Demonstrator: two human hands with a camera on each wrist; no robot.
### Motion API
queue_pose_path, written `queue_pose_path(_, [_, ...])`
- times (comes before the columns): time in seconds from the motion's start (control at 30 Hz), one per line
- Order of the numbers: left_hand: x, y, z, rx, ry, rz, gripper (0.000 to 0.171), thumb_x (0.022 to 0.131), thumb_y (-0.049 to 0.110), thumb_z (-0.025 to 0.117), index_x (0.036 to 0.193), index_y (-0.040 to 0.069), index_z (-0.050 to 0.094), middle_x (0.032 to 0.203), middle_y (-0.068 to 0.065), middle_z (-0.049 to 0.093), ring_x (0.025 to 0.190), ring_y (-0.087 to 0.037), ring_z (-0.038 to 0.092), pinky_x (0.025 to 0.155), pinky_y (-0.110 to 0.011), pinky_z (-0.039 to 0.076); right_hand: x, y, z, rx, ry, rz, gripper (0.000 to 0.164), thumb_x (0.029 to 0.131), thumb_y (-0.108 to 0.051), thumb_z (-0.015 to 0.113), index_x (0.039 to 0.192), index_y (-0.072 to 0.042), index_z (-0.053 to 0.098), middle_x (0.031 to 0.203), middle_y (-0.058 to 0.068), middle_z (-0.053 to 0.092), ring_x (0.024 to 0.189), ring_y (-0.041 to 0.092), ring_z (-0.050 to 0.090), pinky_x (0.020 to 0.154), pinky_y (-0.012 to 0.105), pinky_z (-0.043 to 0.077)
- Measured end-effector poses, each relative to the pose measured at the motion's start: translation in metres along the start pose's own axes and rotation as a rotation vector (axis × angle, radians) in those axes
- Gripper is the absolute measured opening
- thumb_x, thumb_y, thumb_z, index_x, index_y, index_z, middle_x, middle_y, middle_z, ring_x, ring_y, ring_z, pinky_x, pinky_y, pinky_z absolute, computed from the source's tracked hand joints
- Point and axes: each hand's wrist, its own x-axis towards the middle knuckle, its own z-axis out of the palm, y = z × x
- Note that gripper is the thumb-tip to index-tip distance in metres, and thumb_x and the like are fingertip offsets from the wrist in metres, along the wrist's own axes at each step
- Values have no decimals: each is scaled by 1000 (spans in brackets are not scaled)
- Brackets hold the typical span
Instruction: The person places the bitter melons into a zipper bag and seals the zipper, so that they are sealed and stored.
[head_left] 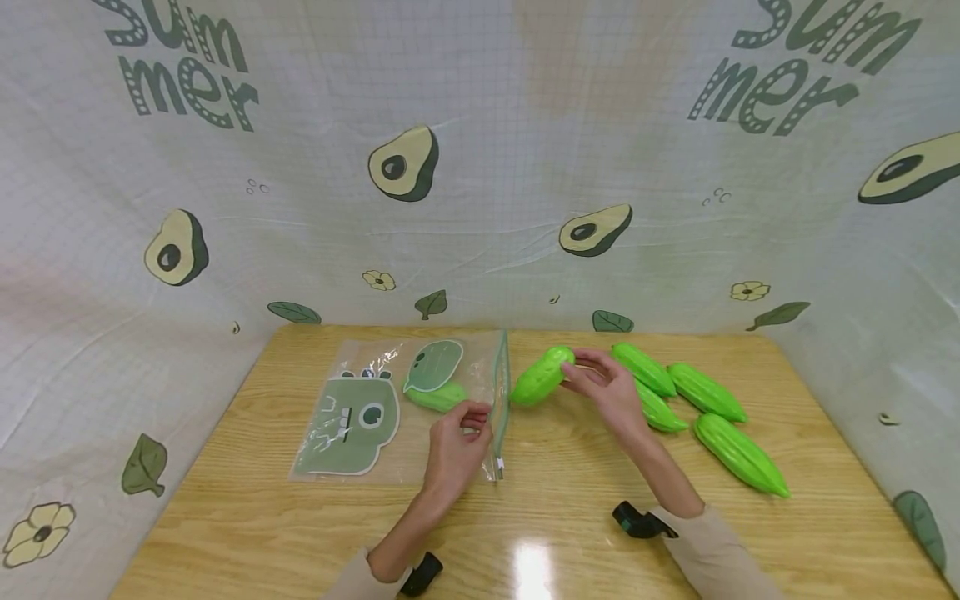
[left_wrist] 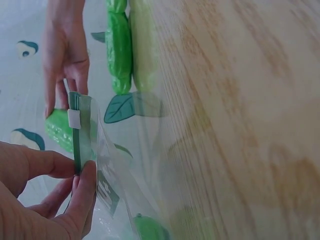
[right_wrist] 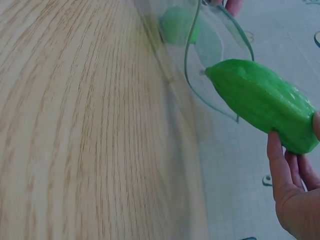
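A clear zip bag (head_left: 405,454) with green monster prints lies on the table, its mouth facing right. Inside it is one green bitter melon (head_left: 437,397), partly behind a print. My left hand (head_left: 459,442) pinches the bag's edge near the green zip strip; in the left wrist view, finger and thumb meet on the strip below the white slider (left_wrist: 74,119). By its blunt end, my right hand (head_left: 609,392) holds another bitter melon (head_left: 542,377). In the right wrist view, this melon's pointed tip (right_wrist: 212,72) is at the parted bag mouth (right_wrist: 187,60).
Several more bitter melons (head_left: 738,454) lie on the right side of the wooden table (head_left: 570,533). A cloth (head_left: 480,250) printed with avocados stands behind the table and along both sides.
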Motion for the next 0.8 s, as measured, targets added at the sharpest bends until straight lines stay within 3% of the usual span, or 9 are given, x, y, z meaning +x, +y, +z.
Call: queue_pose_path(0.8, [0, 3, -1, -11, -1, -26, 19, 84, -10, 66, 101, -3, 73, 91, -11, 71, 84, -21, 70, 71, -22, 59, 15, 12, 26, 82, 20, 7, 43, 96, -5, 71, 133, 10, 54, 121, 13, 62, 101, 14, 69, 92, 38, 59])
